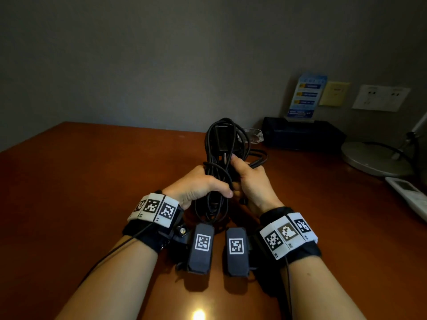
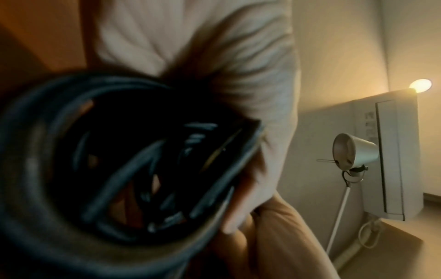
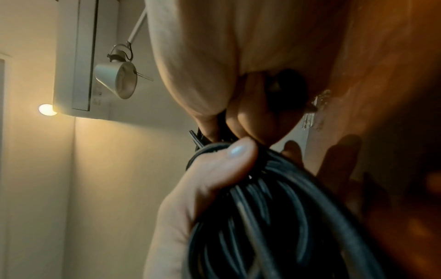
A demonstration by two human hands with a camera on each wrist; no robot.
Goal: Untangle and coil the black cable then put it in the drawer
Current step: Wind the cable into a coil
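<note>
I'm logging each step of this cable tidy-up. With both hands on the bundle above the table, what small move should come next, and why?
Probably tuck the loose end into the loops. The left hand grips the cable around its middle, and the right hand pinches a strand beside it, but one loop still sticks out to the right over the table. No drawer is in view yet.

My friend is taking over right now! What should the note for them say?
Left hand: grips the middle of the black cable bundle.
Right hand: grips the same bundle, thumb up against the loops.
Cable: held in loops above the brown desk; one strand trails out to the right.
Done: mostly gathered into a coil.
Left: tuck in the loose strand, then put the coil in the drawer, which is not in view.
</note>
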